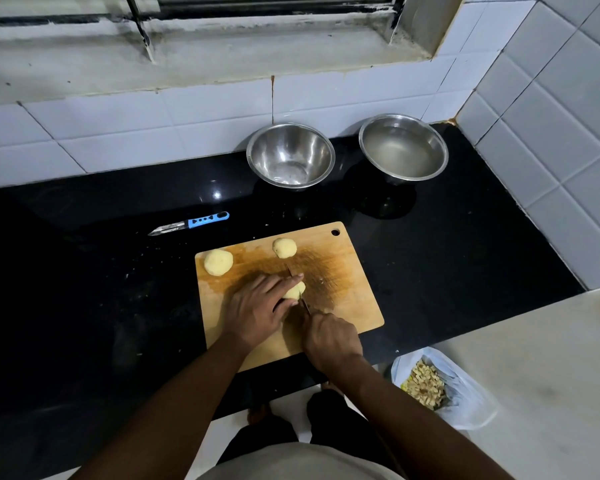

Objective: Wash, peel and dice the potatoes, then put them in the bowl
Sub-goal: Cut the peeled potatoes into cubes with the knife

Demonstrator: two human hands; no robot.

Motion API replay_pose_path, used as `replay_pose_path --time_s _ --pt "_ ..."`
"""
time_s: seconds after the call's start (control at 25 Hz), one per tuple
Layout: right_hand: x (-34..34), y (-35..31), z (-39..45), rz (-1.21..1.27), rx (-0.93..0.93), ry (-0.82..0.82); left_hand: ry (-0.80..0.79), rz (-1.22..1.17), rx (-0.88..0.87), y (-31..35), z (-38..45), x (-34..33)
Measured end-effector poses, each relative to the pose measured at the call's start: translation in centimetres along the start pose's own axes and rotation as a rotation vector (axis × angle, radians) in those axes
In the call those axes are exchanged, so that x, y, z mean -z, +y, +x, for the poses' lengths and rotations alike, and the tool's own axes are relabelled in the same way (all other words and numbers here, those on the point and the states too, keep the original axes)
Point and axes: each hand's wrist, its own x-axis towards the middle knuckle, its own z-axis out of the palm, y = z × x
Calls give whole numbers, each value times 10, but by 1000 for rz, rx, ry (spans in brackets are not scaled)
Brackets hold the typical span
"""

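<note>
A wooden cutting board [347, 296] lies on the black counter. My left hand [257, 306] presses down on a peeled potato [296, 290] at the board's middle. My right hand [331, 337] grips a knife [303, 303] whose blade passes through that potato. Two more peeled potatoes rest on the board, one at the far left corner [218, 261] and one at the far edge [284, 247]. An empty steel bowl [290, 154] stands behind the board, and a second steel bowl [403, 148] holding water stands to its right.
A blue-handled peeler [191, 223] lies on the counter to the left of the board. A plastic bag with peelings [430, 382] hangs below the counter's front edge at the right. Tiled walls close the back and right sides.
</note>
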Motion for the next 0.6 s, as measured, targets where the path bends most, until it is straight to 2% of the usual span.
replay_pose_path --time_s 0.48,0.6 --pt "-5 16 -43 -133 87 -85 -21 -13 -13 1 1 0" --pt "-7 20 -54 19 27 -62 -25 -30 -9 0 2 0"
